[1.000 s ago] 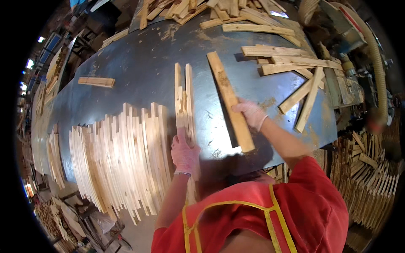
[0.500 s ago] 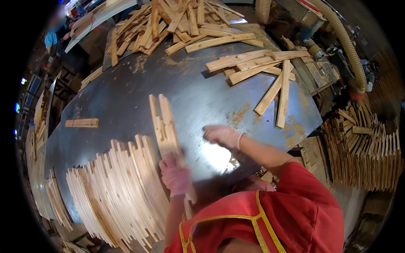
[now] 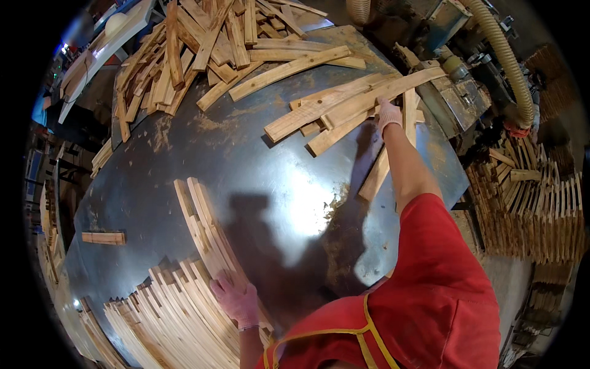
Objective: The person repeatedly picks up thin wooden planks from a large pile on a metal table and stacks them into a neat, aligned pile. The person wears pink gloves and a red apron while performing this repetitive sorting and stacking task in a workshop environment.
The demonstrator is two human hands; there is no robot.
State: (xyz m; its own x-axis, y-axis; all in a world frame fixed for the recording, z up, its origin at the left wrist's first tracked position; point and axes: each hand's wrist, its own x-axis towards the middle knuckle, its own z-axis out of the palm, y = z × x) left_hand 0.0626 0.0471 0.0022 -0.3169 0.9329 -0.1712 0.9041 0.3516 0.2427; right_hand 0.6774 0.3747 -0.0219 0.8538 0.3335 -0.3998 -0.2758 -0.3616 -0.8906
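Observation:
My left hand (image 3: 236, 299), in a pale pink glove, is closed over the near part of a few narrow wooden slats (image 3: 206, 224). Those slats lie lengthwise beside a row of upright-edged slats (image 3: 166, 307) at the lower left. Stretched far forward, my right hand (image 3: 388, 115), also gloved, grips the near edge of a long wooden slat (image 3: 402, 87). That slat lies across a small loose heap at the far right of the metal table. Its fingertips are partly hidden by the glove and wood.
A large jumbled pile of slats (image 3: 209, 46) covers the far end of the metal table (image 3: 141, 197). One short piece (image 3: 104, 238) lies alone at left. Right of the table stand a machine with a ribbed hose (image 3: 507, 55) and stacked slats (image 3: 522, 227).
My right hand has reached forward and right from the table's middle to the loose slats. My left hand stays on its slats. The view has shifted, so the table things sit lower and farther left.

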